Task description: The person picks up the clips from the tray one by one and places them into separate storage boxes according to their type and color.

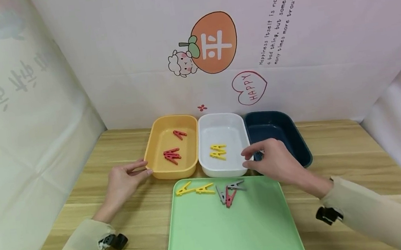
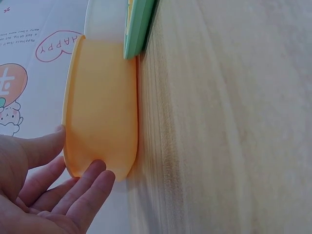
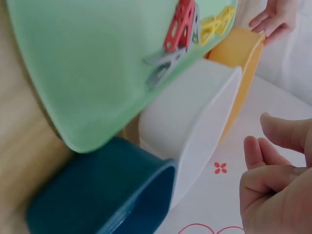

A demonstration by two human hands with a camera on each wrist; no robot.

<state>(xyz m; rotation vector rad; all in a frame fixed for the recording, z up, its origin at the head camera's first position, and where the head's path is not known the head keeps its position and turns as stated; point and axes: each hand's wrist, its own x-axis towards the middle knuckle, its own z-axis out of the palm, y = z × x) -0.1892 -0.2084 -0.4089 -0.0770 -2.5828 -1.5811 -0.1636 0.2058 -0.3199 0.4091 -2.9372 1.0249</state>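
Note:
My left hand (image 1: pixel 124 187) touches the left side of the orange bin (image 1: pixel 151 147), thumb and fingertips at its rim and outer wall. Red clothespins (image 1: pixel 171 155) lie inside that bin. Over the right edge of the white bin (image 1: pixel 224 169) hovers my right hand (image 1: pixel 275 160), thumb and forefinger apart with nothing between them. Two yellow clothespins (image 1: pixel 218 154) lie in the white bin. The dark blue bin (image 1: pixel 301 146) is partly hidden behind my right hand. On the green tray (image 1: pixel 232 237), near its far edge, are yellow clothespins (image 1: pixel 205 189), grey clothespins (image 1: pixel 236 185) and a red clothespin (image 1: pixel 230 198).
The three bins stand side by side along a printed cloth backdrop (image 1: pixel 141 65) at the back of the wooden table (image 1: pixel 142 230). White cloth (image 1: pixel 18 121) hangs at the left, with more at the right. The tray lies directly before the bins.

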